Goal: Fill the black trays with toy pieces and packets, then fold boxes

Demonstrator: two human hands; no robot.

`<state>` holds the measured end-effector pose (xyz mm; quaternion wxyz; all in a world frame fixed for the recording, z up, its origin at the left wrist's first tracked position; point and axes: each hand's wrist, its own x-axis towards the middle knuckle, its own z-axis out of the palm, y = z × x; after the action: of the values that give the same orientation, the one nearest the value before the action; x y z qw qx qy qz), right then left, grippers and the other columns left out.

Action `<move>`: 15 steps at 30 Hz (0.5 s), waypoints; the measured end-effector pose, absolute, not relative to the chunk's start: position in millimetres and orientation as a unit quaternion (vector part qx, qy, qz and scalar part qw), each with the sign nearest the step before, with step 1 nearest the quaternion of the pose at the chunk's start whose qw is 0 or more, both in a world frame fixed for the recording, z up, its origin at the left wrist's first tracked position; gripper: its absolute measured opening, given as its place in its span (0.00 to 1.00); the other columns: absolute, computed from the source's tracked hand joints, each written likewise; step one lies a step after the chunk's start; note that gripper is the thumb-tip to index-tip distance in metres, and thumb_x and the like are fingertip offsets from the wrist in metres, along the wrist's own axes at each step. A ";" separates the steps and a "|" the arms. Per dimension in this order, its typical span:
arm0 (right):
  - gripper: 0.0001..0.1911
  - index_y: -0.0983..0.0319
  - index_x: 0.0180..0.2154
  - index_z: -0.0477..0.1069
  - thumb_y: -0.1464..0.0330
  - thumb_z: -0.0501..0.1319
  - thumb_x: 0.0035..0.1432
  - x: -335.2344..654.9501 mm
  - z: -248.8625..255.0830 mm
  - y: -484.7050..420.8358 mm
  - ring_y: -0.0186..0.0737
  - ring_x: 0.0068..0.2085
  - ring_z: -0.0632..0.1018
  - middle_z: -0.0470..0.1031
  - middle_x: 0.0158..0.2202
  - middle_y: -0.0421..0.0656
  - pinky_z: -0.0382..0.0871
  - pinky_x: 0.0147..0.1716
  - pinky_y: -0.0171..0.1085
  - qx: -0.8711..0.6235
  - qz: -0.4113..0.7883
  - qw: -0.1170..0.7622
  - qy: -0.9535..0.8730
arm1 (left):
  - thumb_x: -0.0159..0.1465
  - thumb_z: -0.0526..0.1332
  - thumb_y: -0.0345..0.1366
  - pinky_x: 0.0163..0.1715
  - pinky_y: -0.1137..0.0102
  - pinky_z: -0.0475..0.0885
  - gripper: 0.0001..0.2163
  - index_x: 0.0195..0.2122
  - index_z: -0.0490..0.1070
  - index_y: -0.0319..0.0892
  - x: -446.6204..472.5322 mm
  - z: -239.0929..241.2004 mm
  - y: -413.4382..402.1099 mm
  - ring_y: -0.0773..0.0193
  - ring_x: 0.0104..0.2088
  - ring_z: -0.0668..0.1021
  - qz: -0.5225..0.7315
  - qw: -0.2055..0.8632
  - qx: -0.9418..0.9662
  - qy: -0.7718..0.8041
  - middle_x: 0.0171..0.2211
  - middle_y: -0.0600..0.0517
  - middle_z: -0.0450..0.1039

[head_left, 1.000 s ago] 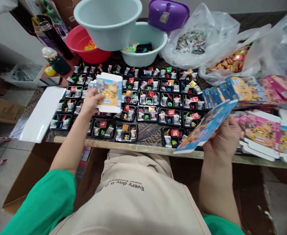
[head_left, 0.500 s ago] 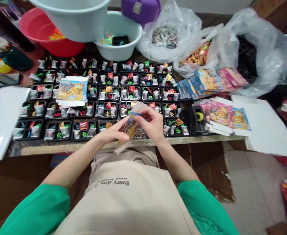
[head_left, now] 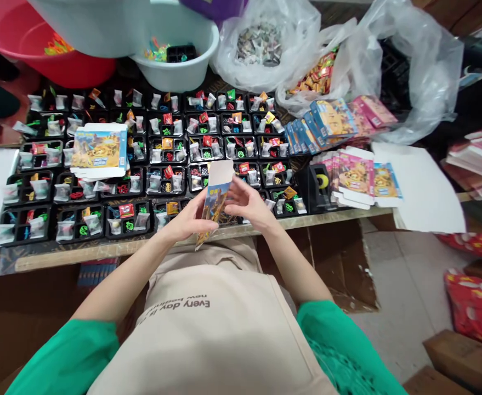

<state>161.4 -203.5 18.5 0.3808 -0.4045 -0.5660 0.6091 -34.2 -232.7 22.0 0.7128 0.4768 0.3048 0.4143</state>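
Note:
My left hand (head_left: 189,219) and my right hand (head_left: 247,203) together hold a small flat printed carton (head_left: 215,202) upright over the table's front edge. The left hand's fingers are closed on its lower left side. The right hand's fingers press against its right side. The carton's white top flap stands open. Behind it lie rows of black trays (head_left: 166,181) with small bagged toys. A stack of flat cartons (head_left: 98,151) rests on the trays to the left.
Piles of blue and pink flat cartons (head_left: 356,175) lie at the right, with a tape dispenser (head_left: 321,186) beside them. White and red basins (head_left: 175,60) and clear plastic bags (head_left: 265,44) stand at the back. White sheets (head_left: 425,192) lie at both table ends.
My left hand set a carton stack on the trays and came to the middle. My right hand brought one carton in; both hands now hold it upright with its flap up.

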 end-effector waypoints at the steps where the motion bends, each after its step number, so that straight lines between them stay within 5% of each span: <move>1: 0.45 0.52 0.57 0.67 0.48 0.76 0.37 162.4 22.1 -203.5 0.49 0.59 0.73 0.68 0.62 0.47 0.74 0.53 0.48 -0.427 0.562 0.407 -0.580 | 0.48 0.75 0.43 0.60 0.55 0.66 0.35 0.58 0.71 0.44 -33.8 20.7 -233.4 0.43 0.59 0.72 0.412 0.713 0.479 0.305 0.55 0.43 0.74; 4: 0.41 0.52 0.49 0.72 0.47 0.77 0.32 169.0 37.2 -199.1 0.55 0.68 0.61 0.59 0.68 0.46 0.62 0.62 0.55 -0.462 0.431 0.417 -0.653 | 0.47 0.75 0.43 0.59 0.54 0.68 0.36 0.58 0.71 0.45 -34.0 19.2 -234.9 0.43 0.58 0.73 0.396 0.726 0.476 0.300 0.55 0.43 0.74; 9: 0.27 0.58 0.25 0.72 0.45 0.75 0.34 183.2 49.7 -187.5 0.57 0.70 0.57 0.69 0.62 0.44 0.50 0.67 0.60 -0.389 0.417 0.350 -0.743 | 0.44 0.76 0.41 0.52 0.58 0.73 0.37 0.57 0.71 0.44 -32.0 23.6 -235.4 0.45 0.52 0.77 0.381 0.742 0.455 0.313 0.50 0.45 0.77; 15: 0.46 0.52 0.52 0.71 0.47 0.78 0.28 189.7 29.6 -194.0 0.51 0.63 0.70 0.70 0.61 0.46 0.70 0.57 0.49 -0.399 0.576 0.411 -0.582 | 0.48 0.74 0.42 0.47 0.58 0.75 0.27 0.49 0.74 0.40 -31.7 26.7 -231.0 0.49 0.45 0.80 0.407 0.732 0.415 0.355 0.44 0.45 0.79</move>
<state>189.7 -194.0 29.6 0.4114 -0.3994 -0.5822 0.5765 -31.7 -231.0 26.7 0.7324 0.4146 0.3553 0.4068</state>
